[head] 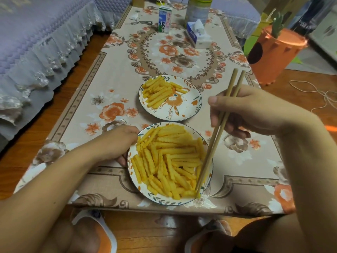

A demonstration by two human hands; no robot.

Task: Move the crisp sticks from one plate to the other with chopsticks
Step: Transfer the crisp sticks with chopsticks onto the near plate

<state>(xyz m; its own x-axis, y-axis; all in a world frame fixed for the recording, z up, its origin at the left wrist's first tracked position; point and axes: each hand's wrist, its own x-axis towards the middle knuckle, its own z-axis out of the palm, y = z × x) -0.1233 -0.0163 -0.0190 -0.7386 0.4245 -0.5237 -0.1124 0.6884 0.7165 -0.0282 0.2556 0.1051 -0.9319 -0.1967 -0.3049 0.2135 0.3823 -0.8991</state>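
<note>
Working the chopsticks (217,132) with my right hand (255,114), fingers wrapped around them, tips down at the near plate's (132,177) front-right edge among the crisp sticks (169,159). Left hand (118,145) grips that plate's rim. They look light, ridged and snappy, so I'd pinch mid-length, gently. Far plate (189,108) already has some.

A low table (116,73) under a beige cloth patterned with orange and brown flowers fills the middle of the frame. A lavender quilted sofa cover with lace frills (36,42) occupies the upper left. The wooden floor (60,92) shows reddish-brown at left, right and bottom. Light is dim and warm.
</note>
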